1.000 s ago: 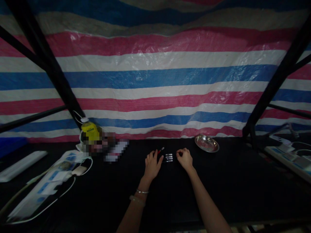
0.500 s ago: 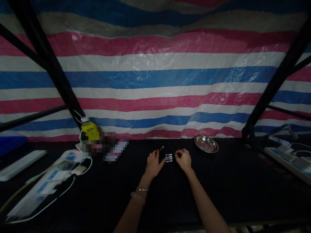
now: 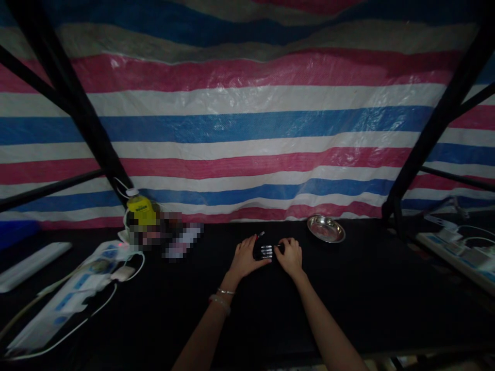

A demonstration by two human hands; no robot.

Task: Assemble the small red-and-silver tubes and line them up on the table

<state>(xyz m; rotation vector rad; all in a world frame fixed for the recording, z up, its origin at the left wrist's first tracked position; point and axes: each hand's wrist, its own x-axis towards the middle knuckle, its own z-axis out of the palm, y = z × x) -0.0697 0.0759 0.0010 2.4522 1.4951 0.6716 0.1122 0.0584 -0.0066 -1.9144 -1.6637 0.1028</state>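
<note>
Several slim silver-and-black cylinders (image 3: 266, 251) lie side by side in a small row on the black table, too small and dim to name. My left hand (image 3: 244, 259) rests at their left, fingers forward and spread from the thumb, which stretches along the row's near side. Past its fingertips lies a small red item with a silver end (image 3: 260, 235). Just right of the row is my right hand (image 3: 291, 256), thumb and index finger pinched together near the cylinders' ends. Whatever is in that pinch looks dark and cannot be made out.
A round metal dish (image 3: 326, 229) sits at the back right. To the left are a white power strip (image 3: 73, 293) with cables, a yellow bottle (image 3: 141, 208) and a blurred-out patch. Black frame posts (image 3: 88, 131) stand before a striped tarp (image 3: 247, 123).
My left thumb has moved from the row's left end to its near side. My right hand has come slightly left, closer to the cylinders. The view has shifted a little.
</note>
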